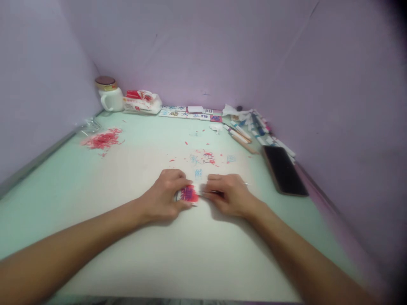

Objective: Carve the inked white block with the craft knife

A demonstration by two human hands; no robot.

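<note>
The small card [188, 195] lies flat between my hands, bare table [190, 258] wide open toward me and leftward, a dark phone [284, 169] off beyond my right hand [227, 194] by the wall [337, 110]. My left hand [165, 194] curls around its left end, my right pinches its right edge with closed fingertips; its face shows red and purple, white-rimmed.

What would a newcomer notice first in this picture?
First, the two hands in the middle of the table: the left hand grips a small red card and the right hand touches its edge. Next, a pile of red scraps at the far left and a black phone at the right.
</note>
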